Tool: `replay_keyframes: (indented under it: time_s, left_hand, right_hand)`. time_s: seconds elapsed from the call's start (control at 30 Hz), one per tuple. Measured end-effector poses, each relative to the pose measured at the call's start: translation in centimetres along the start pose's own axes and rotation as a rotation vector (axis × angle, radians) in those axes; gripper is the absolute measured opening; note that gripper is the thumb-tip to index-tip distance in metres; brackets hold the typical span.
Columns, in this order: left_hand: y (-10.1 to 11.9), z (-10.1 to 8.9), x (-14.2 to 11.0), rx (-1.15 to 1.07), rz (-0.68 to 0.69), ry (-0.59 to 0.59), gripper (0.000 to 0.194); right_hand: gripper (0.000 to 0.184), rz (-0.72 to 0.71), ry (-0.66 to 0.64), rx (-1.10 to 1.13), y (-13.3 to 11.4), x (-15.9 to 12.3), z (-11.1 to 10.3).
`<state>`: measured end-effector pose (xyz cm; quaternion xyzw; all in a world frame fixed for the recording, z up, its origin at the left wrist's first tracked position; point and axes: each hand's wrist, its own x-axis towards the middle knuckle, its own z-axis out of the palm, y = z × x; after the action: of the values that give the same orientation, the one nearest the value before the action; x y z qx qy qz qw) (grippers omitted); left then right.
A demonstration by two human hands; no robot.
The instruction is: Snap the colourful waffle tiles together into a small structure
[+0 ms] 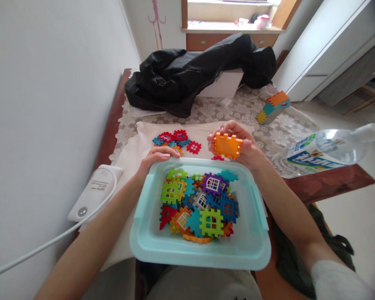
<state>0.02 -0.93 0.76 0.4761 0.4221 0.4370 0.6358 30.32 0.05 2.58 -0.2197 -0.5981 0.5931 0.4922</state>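
Observation:
My right hand (pixel 239 139) is closed on an orange interlocking building tile (pixel 227 146), lifted above the far right rim of a light-blue plastic tub (pixel 200 256). My left hand (pixel 158 158) lies at the tub's far left corner with its fingers stretched out, beside a small pile of tiles; its fingertips are partly hidden. Inside the tub are many notched tiles, among them a lime-green window tile (pixel 211 223), a purple window tile (pixel 215 183) and a red triangular piece (pixel 166 216). Beyond the tub, red tiles (pixel 180 135) and blue ones lie on a pale cloth (pixel 143 133).
A tall block built of tiles (pixel 273 107) stands at the back right. A large clear bottle (pixel 328 152) lies at the right edge. On the left is a white power box (pixel 95 191) with a cable. Black fabric (pixel 200 75) covers the back of the table.

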Motion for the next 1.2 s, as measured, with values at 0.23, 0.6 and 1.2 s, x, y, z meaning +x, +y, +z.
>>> replay_keyframes:
  time_s: [0.23, 0.6, 1.2]
  left_hand:
    - [0.1, -0.2, -0.1, -0.014, -0.039, -0.078, 0.02]
    - [0.3, 0.0, 0.1, 0.028, -0.009, 0.0, 0.019]
    - [0.4, -0.1, -0.8, -0.238, -0.087, -0.43, 0.035]
  right_hand:
    - [0.084, 0.072, -0.408, -0.014, 1.0, -0.3, -1.2]
    - [0.051, -0.051, -0.083, -0.515, 2.8, 1.1, -1.5]
    - [0.031, -0.237, -0.153, -1.114, 9.0, 1.4, -2.8]
